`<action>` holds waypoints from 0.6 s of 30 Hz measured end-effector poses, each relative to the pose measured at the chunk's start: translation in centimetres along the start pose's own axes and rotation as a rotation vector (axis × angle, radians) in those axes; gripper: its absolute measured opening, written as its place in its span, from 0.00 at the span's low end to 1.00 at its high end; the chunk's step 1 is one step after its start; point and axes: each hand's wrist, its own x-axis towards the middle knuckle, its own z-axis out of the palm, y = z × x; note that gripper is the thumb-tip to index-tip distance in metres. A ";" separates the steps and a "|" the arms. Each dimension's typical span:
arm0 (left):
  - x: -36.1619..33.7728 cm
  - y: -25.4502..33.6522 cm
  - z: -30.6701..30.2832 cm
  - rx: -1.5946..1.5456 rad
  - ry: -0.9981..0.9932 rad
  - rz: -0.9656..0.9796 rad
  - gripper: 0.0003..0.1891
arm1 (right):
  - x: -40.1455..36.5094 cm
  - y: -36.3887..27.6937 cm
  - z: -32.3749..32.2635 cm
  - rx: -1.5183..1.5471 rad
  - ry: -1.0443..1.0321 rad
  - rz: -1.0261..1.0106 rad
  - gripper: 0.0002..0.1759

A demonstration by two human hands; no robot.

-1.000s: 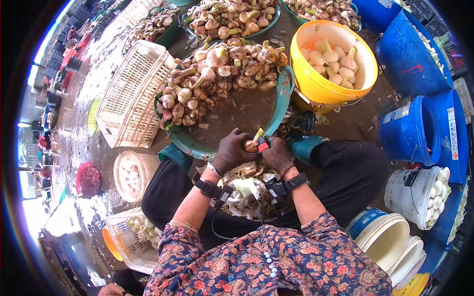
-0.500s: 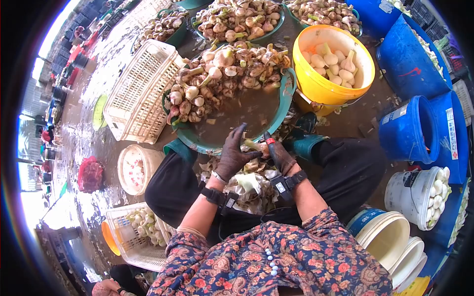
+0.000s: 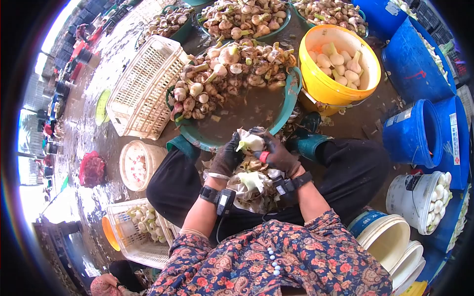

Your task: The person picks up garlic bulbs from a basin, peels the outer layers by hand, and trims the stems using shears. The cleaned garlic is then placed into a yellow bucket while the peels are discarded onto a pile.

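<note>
My left hand [image 3: 228, 157] wears a dark glove and has its fingers closed on a pale garlic bulb [image 3: 252, 142]. On the bulb's other side my right hand [image 3: 278, 155], gloved too with a red band on one finger, also grips it. Both hands are over the near rim of a green basin [image 3: 291, 101], where unpeeled garlic [image 3: 237, 69] is heaped at the far side. Peeled skins [image 3: 247, 185] lie in a pile below my wrists. At the right, a yellow bucket [image 3: 307, 91] holds pale peeled bulbs.
White crates stand at the left [image 3: 143, 89] and lower left [image 3: 133, 246], beside a small white bucket [image 3: 153, 165]. Blue buckets [image 3: 405, 130] and a white bucket of garlic [image 3: 410, 200] are at the right. A co-worker's arm [image 3: 106, 285] shows at lower left.
My hands have come together and closed around a pale bulb. My left hand's fingers were spread before. The view has shifted slightly.
</note>
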 end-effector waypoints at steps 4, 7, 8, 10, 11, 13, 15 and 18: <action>0.8 -0.2 0.5 -1.066 -0.004 -0.507 0.17 | 0.2 2.0 0.7 -1.135 0.200 -0.395 0.14; 0.7 3.5 -1.7 -0.964 -0.042 -0.588 0.17 | 0.7 3.6 -0.7 0.156 0.531 0.059 0.10; 0.2 3.5 -1.9 -0.964 -0.044 -0.592 0.17 | 0.7 3.7 -1.5 0.157 0.534 0.061 0.10; -0.9 3.3 -2.7 -0.674 -0.423 -0.412 0.16 | 0.7 5.1 -3.2 0.715 0.505 0.289 0.09; -1.3 4.7 -3.4 -0.692 -0.574 -0.463 0.13 | 0.8 7.1 -4.2 0.768 0.559 0.266 0.11; -2.5 5.2 -3.4 -0.532 -0.834 -0.374 0.15 | 0.6 5.8 -4.3 0.911 0.581 0.261 0.13; -2.3 5.8 -3.2 -0.099 -1.030 -0.312 0.19 | 0.7 4.8 -4.0 0.952 0.583 0.251 0.14; -2.1 4.4 -2.6 0.266 -0.617 -0.136 0.20 | 1.2 2.6 -3.1 0.831 0.488 0.342 0.15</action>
